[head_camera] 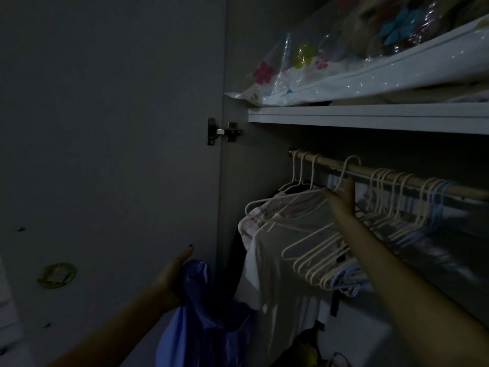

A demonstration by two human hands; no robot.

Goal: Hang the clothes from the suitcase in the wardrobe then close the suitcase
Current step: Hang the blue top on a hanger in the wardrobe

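Head view, close inside the wardrobe
You look forward and slightly up from your head, near the rail [391,178], the shelf [370,117] above it.

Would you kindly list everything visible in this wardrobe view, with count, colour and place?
Rail: one, pale wood, under the shelf.
Empty hangers: many, exact count unclear, white, bunched on the rail.
White garment: one, hanging at the rail's left end.
Shelf: one, white, above the rail.
Storage bag: one, clear with coloured flowers, on the shelf.
Door: one, grey, open at left.
Hinge: one, metal, at the door edge.
Blue garment: one, held low beside the door.
Left hand: grips the blue garment.
Right hand: reaches a hanger at the rail.
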